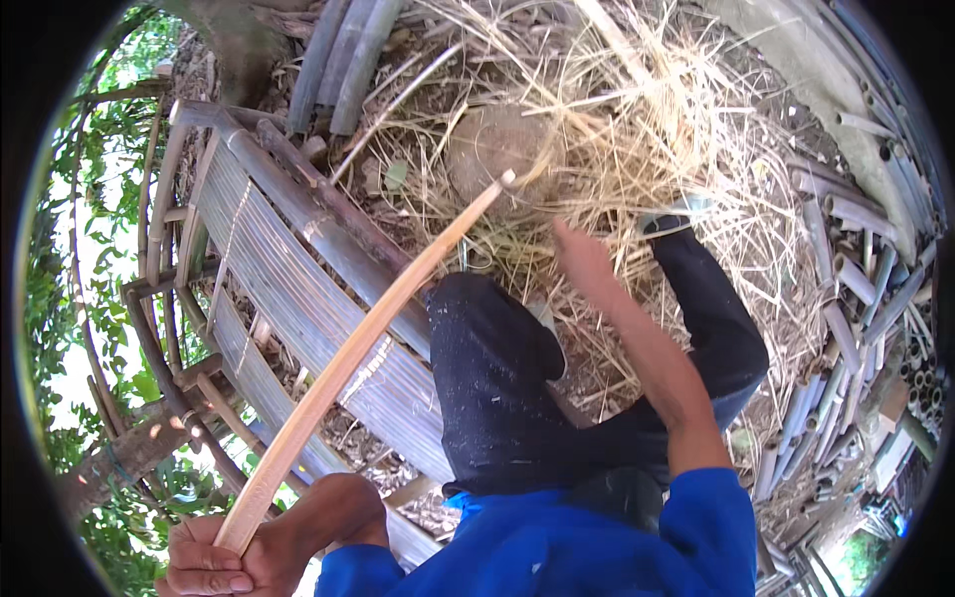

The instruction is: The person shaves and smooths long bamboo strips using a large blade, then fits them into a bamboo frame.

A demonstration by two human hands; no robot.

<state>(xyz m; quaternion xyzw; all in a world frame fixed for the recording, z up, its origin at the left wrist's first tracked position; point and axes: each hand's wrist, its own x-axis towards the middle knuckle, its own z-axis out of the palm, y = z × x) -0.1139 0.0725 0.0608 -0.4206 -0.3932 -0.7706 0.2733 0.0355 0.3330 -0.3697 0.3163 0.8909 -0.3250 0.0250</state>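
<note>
A long, pale orange-brown split bamboo strip (368, 333) slants across the view. Its broad near end is in my left hand (224, 557), whose fingers are wrapped round it at the lower left. The strip's narrow far end lies over a round chopping block (502, 149) half covered in shavings. My right hand (585, 261) reaches forward between my knees, just right of the block and over loose straw-like shavings (637, 129). The fingers of that hand are blurred and partly turned away, and whether they hold anything does not show.
To the left stands a low bamboo slat bench (298, 269), close to my left leg. Bamboo poles (348, 60) lie beyond it. Many cut bamboo pieces (846, 348) are piled along the right. Behind the bench are a pole fence (159, 189) and green leaves.
</note>
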